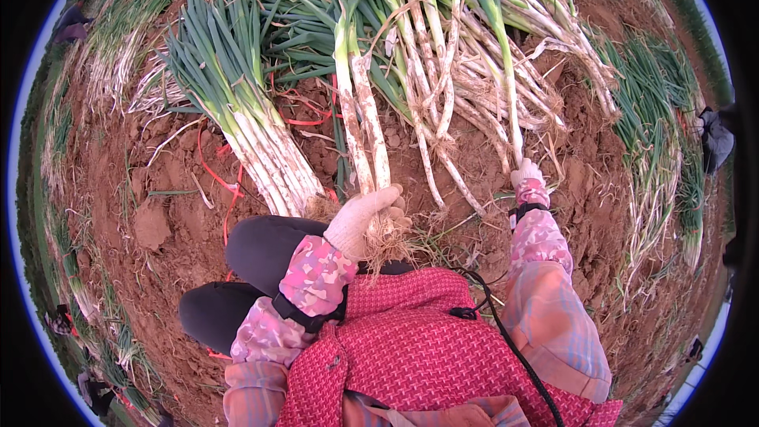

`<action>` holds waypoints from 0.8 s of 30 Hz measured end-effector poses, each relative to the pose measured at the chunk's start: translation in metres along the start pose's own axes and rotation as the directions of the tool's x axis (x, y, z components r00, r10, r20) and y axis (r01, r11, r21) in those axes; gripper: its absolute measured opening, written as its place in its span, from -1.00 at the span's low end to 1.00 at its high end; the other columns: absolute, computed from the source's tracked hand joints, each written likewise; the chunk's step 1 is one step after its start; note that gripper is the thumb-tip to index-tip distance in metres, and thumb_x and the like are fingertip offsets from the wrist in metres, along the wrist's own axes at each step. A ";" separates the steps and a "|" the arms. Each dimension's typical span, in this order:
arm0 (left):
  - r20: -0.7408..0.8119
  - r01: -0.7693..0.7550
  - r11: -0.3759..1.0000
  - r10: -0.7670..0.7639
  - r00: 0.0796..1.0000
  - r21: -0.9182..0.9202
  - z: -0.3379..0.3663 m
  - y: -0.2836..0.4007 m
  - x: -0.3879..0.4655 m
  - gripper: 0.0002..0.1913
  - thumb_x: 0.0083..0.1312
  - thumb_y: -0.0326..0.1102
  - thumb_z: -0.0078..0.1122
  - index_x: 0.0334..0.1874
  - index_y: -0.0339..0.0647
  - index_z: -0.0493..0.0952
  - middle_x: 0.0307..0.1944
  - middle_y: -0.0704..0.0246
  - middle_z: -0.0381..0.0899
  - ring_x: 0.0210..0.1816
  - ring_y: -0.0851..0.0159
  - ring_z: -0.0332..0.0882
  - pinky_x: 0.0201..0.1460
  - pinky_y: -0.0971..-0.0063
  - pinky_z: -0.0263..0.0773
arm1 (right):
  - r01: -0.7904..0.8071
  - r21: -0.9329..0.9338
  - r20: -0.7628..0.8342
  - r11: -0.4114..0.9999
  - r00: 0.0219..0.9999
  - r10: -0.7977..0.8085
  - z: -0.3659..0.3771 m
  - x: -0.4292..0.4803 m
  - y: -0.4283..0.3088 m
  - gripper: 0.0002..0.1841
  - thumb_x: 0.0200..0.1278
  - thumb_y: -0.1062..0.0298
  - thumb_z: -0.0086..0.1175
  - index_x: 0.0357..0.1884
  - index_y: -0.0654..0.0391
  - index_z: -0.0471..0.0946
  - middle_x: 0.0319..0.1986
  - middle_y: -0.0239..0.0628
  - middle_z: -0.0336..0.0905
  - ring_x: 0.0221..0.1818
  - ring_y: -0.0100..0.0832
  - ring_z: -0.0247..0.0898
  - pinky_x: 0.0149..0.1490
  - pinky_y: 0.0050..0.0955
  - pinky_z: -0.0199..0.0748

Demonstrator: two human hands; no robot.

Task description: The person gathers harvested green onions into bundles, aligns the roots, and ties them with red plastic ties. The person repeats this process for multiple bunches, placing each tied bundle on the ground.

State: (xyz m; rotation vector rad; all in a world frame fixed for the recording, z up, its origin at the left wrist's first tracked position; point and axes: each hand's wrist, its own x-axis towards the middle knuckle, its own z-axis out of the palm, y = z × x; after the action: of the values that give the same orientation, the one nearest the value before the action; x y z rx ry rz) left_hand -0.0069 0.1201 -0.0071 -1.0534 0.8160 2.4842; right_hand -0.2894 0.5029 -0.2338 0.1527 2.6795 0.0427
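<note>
My left hand, in a pale knitted glove, is closed around the root ends of a few long green onions. Their leaves point away from me and their stringy roots hang below the fist. Farther right, my right hand, gloved too, grips the lower white end of a single green onion. Between the hands lie loose green onions with soil on their stems, spread over a larger heap. To the left, a thick bunch of green onions lies slanted with its roots close to my knee.
Red plastic ties lie on the brown soil at left. More green onions lie in a row at right, others at upper left. People show at the rim. A black cable runs down my front.
</note>
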 end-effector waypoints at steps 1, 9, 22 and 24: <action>-0.012 0.020 1.000 -0.020 1.000 -0.015 0.000 0.001 0.001 -0.56 0.54 -0.22 0.34 0.34 -0.33 0.55 -0.14 0.33 0.72 -0.19 0.32 0.73 -0.19 0.45 0.66 | 0.006 0.046 0.012 0.999 1.000 -0.007 0.006 0.002 0.003 -0.55 0.46 0.13 0.06 0.27 0.15 0.60 0.17 0.21 0.66 0.32 0.25 0.56 0.41 0.16 0.48; -0.039 0.041 0.997 -0.038 0.999 0.065 -0.008 -0.004 0.011 -0.54 0.49 -0.21 0.37 0.30 -0.36 0.55 -0.18 0.29 0.74 -0.15 0.25 0.75 -0.13 0.36 0.69 | 0.167 0.700 -0.042 0.695 0.980 -0.192 -0.055 -0.074 -0.014 -0.71 0.43 0.20 0.21 -0.12 0.27 0.61 -0.42 -0.12 0.69 -0.36 -0.17 0.70 -0.22 -0.21 0.63; 0.055 0.030 0.996 -0.025 0.998 -0.085 -0.008 -0.034 0.019 -0.70 0.37 -0.48 0.26 0.11 -0.46 0.62 -0.09 0.12 0.75 -0.16 0.12 0.79 -0.10 0.20 0.72 | 0.097 0.876 0.280 0.473 0.696 -0.662 -0.092 -0.204 -0.207 -0.41 0.64 -0.17 0.07 0.08 0.30 0.62 -0.29 -0.31 0.67 -0.29 -0.42 0.63 -0.18 -0.40 0.59; 0.073 0.095 0.987 -0.086 0.994 -0.129 -0.002 -0.031 0.011 -0.69 0.35 -0.46 0.30 0.08 -0.48 0.61 -0.20 0.05 0.75 -0.26 0.06 0.79 -0.20 0.12 0.73 | -0.106 0.990 0.140 0.091 0.791 -0.595 -0.100 -0.175 -0.246 -0.47 0.61 -0.01 0.17 0.16 0.38 0.50 -0.15 -0.12 0.63 -0.24 -0.29 0.66 -0.13 -0.35 0.72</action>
State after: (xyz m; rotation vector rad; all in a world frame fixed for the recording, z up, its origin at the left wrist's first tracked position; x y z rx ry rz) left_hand 0.0015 0.1443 -0.0282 -1.0194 0.5770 2.5104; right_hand -0.2019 0.2382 -0.0811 0.0432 1.5985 -1.7239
